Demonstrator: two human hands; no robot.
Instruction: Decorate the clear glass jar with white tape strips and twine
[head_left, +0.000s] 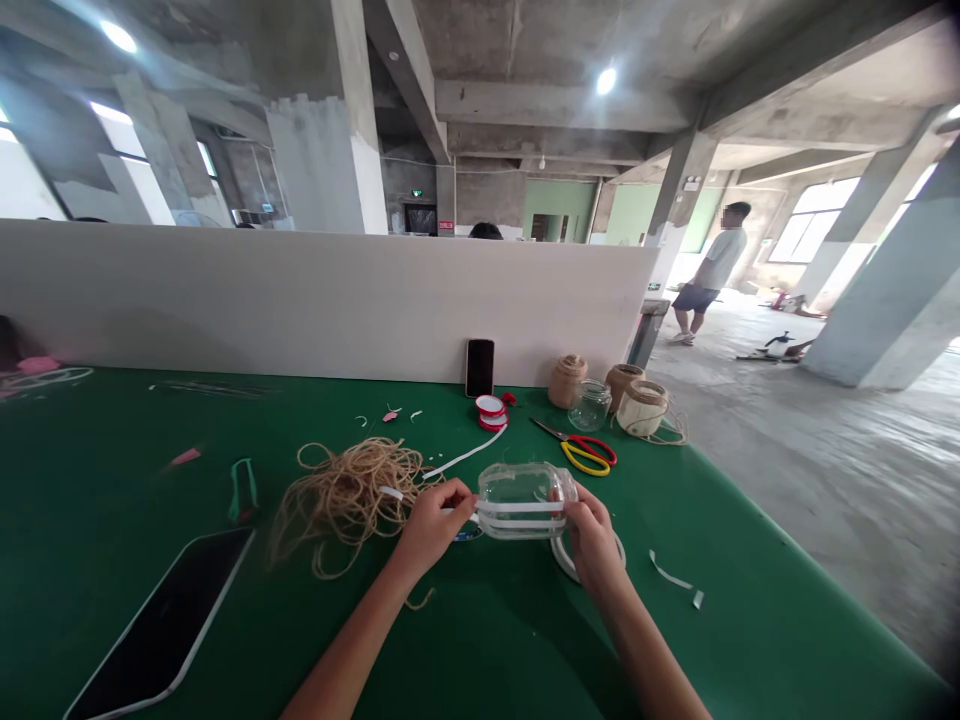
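A clear glass jar (521,487) lies on its side in mid-air over the green table, mouth towards the right. Along its wall runs a strip of white tape (525,508). My left hand (439,520) is closed in a pinch on the strip at the jar's base end. My right hand (596,530) grips the jar near its neck, thumb by the strip's other end. Below the jar, a white ring-shaped roll (561,556) is partly hidden by my right hand. A tangled heap of jute twine (367,485) lies beside my left hand.
Scissors (581,450), red-rimmed tape rolls (491,410) and several jars, including a bare glass jar (590,405) and a twine-wrapped jar (568,382), sit behind. A phone (480,368) leans on the white partition (337,300). A tablet-like device (165,625) lies left. A person (720,260) stands beyond.
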